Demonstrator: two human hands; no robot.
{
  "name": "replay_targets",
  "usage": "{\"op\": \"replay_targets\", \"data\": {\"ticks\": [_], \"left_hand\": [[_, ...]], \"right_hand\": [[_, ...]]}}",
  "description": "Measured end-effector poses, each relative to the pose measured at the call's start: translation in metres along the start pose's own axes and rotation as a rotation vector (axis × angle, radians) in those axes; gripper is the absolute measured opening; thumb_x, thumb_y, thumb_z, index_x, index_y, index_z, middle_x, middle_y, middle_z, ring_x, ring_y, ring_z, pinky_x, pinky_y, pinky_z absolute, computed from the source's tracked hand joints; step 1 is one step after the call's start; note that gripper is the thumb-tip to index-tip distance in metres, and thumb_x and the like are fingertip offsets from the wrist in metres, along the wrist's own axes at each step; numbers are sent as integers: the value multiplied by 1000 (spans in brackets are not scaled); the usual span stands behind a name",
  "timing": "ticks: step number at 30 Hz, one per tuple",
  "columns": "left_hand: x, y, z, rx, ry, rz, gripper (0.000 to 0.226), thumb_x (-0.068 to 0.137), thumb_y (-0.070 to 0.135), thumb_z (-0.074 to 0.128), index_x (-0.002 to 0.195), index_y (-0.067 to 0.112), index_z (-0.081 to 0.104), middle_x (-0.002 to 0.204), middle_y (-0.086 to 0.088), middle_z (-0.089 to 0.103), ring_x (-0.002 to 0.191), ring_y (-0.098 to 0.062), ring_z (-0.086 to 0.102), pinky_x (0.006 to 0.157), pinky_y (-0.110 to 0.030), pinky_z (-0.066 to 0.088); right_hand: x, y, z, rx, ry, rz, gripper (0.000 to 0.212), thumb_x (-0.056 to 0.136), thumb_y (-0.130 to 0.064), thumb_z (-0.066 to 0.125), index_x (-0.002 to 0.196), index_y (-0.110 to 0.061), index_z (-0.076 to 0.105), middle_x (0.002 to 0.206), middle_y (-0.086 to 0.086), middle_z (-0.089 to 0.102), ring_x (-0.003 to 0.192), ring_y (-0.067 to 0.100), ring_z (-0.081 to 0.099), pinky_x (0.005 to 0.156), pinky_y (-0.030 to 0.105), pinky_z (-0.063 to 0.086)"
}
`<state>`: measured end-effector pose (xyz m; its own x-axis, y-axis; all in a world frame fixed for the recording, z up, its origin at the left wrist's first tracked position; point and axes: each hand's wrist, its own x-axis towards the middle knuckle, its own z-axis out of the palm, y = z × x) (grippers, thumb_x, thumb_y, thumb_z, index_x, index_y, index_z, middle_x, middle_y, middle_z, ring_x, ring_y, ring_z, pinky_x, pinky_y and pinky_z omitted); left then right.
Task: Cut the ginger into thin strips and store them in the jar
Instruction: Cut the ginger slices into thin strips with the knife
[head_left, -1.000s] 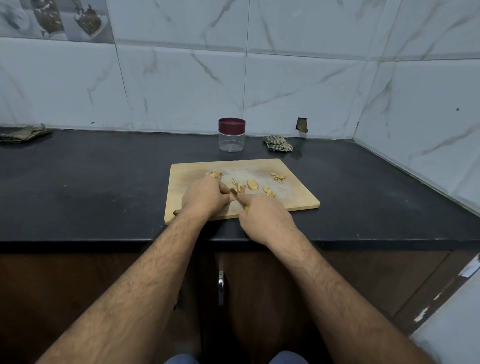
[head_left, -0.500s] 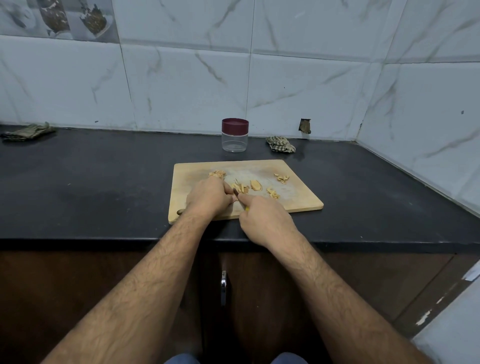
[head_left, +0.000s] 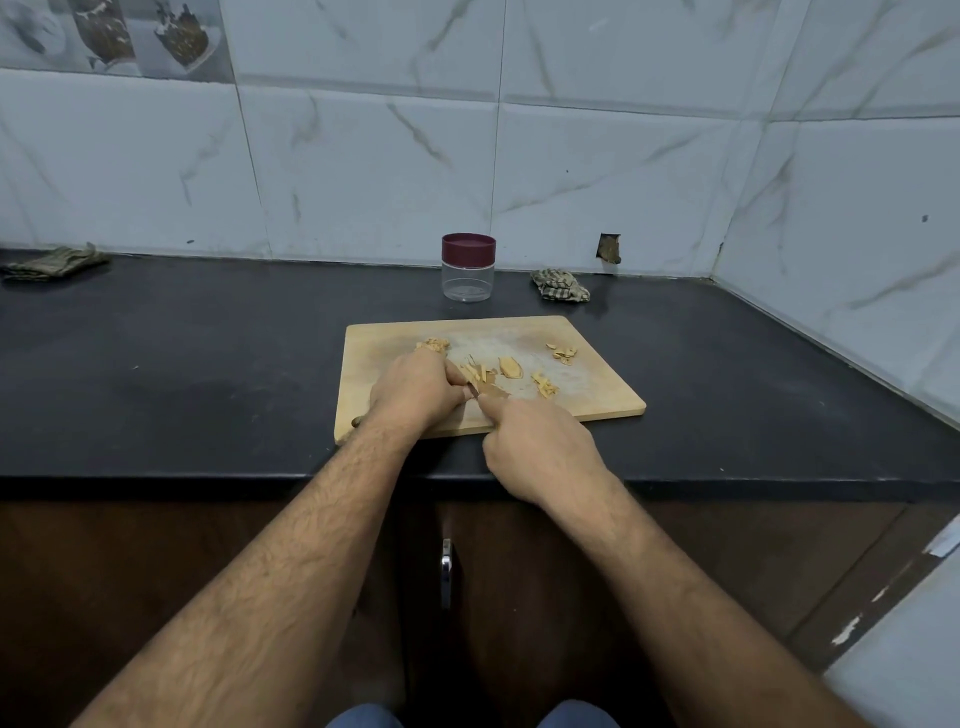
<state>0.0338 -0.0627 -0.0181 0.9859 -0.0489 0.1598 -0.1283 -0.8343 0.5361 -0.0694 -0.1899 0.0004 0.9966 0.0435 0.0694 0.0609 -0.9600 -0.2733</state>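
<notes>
A wooden cutting board (head_left: 597, 364) lies on the black counter. Ginger slices and strips (head_left: 511, 368) lie scattered on it, with a lump of ginger (head_left: 434, 344) just beyond my left hand. My left hand (head_left: 415, 387) has its fingers curled down over a ginger piece on the board. My right hand (head_left: 540, 449) grips a knife (head_left: 480, 391), whose blade shows between the two hands; the handle is hidden. A clear jar with a maroon lid (head_left: 468, 266) stands closed behind the board.
The counter's front edge (head_left: 208, 475) runs just below my hands. A checked cloth (head_left: 560, 285) lies to the right of the jar, another cloth (head_left: 54, 261) at the far left. Tiled walls close the back and right side.
Both hands stay at the same spot on the board; the knife blade has shifted only slightly between them. The view has moved a little.
</notes>
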Motion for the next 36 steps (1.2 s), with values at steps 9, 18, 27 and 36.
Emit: {"op": "replay_targets", "data": {"ticks": [9,18,27,36], "left_hand": [[2,-1,1,-20,1,-31,10,83,33,75,93,35,74,110,9,70,104,-14,61,88,-34,52],[-2,-2,3,-65,63,-50,14,80,33,76,87,35,64,99,5,68,95,-17,61,75,-30,48],[-2,-3,3,-90,41,-17,9,81,33,77,79,37,70,103,10,72,99,-14,63,85,-35,54],[0,-3,1,-129,30,-66,21,79,30,79,65,36,64,96,11,71,96,-14,63,85,-36,54]], "right_hand": [[2,8,-3,142,3,71,56,95,-17,41,148,-34,42,142,0,54,126,24,51,90,34,46],[6,3,-2,166,46,40,55,95,-17,41,148,-33,42,144,0,53,127,24,49,99,38,47],[11,-2,3,125,49,25,54,94,-16,42,146,-31,44,137,0,58,124,24,51,94,37,46],[11,-5,7,143,59,29,56,95,-17,42,148,-33,41,141,1,55,126,25,50,96,37,45]]}}
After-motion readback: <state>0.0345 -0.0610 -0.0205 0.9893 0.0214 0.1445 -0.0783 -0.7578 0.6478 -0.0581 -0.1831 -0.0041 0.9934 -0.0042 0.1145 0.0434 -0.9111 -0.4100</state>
